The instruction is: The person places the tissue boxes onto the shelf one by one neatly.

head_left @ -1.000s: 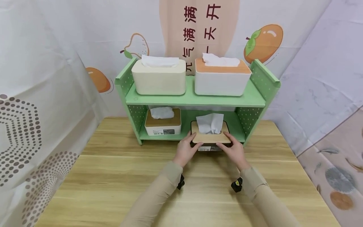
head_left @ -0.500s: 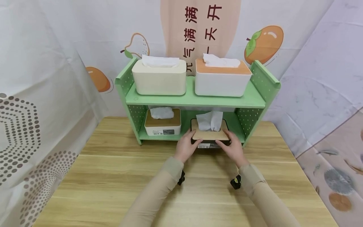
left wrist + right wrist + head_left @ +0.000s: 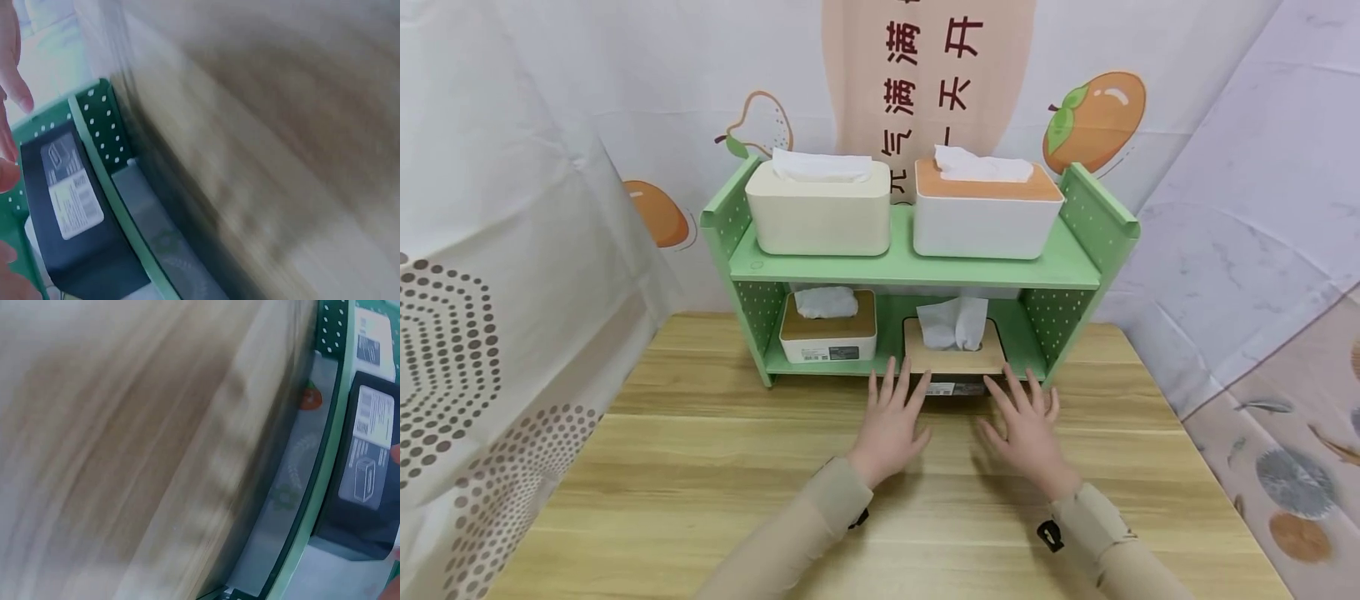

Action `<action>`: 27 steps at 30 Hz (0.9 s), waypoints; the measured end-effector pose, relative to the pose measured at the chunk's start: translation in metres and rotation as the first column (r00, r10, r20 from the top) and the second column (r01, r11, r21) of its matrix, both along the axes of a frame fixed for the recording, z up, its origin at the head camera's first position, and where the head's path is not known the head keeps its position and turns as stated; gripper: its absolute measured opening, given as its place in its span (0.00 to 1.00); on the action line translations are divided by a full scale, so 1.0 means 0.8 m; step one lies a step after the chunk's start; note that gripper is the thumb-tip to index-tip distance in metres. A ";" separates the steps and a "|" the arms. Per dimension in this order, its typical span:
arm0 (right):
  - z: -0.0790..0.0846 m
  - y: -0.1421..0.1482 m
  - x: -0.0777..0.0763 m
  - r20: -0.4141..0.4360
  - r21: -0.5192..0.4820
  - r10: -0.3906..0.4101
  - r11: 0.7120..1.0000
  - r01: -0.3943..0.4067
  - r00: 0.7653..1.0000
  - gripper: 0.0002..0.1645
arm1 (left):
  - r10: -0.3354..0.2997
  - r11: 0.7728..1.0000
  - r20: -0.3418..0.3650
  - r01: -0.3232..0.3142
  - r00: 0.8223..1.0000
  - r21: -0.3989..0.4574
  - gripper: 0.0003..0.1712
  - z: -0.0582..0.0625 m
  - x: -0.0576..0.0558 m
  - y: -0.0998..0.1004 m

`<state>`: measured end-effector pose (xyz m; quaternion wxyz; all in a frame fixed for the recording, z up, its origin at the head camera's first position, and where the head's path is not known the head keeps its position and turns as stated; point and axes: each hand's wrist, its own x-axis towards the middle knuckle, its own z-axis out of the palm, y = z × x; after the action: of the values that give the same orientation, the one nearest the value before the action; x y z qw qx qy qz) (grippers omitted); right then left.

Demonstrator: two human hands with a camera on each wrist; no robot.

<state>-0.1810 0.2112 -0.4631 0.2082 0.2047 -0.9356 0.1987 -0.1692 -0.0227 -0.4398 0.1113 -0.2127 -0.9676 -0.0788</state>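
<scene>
A black tissue box with a pale wood lid point(image 3: 953, 362) sits on the right part of the lower shelf, a white tissue standing up from its slot. Its black front with a label shows in the left wrist view point(image 3: 81, 206) and the right wrist view. My left hand point(image 3: 889, 427) is spread just in front of the box's left corner, fingers straight. My right hand point(image 3: 1028, 427) is likewise spread by the right corner. Neither hand grips anything; whether a fingertip still touches the box I cannot tell. Some fingers point(image 3: 9, 75) show at the left wrist view's edge.
The green two-tier shelf point(image 3: 917, 271) stands at the table's back. A cream tissue box point(image 3: 820, 212) and a white one with an orange lid point(image 3: 985, 221) stand on top. A white box with a brown lid point(image 3: 829, 333) sits lower left. The wooden table point(image 3: 700, 483) lies in front.
The black tissue box slid slightly deeper into the lower shelf. Both hands then let go of its sides, drew back towards the person and spread their fingers.
</scene>
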 end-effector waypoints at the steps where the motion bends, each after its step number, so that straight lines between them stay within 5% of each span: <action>1: 0.000 -0.001 0.002 0.026 0.031 -0.010 0.999 0.009 1.000 0.43 | 0.008 1.000 0.025 -0.007 1.000 -0.023 0.44 -0.002 0.002 0.001; 16: -0.012 -0.010 0.023 0.119 0.149 -0.086 0.987 0.068 0.989 0.45 | 0.062 0.995 0.023 -0.060 0.998 -0.079 0.43 -0.026 0.015 0.017; 27: -0.003 -0.016 0.009 0.143 0.157 -0.125 0.982 0.102 0.982 0.46 | 0.094 0.985 0.009 -0.092 0.996 -0.148 0.45 -0.012 -0.006 0.011</action>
<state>-0.1737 0.1983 -0.4653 0.1312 0.1499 -0.9711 0.1313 -0.1737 -0.0138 -0.4496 0.0910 -0.1743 -0.9805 -0.0034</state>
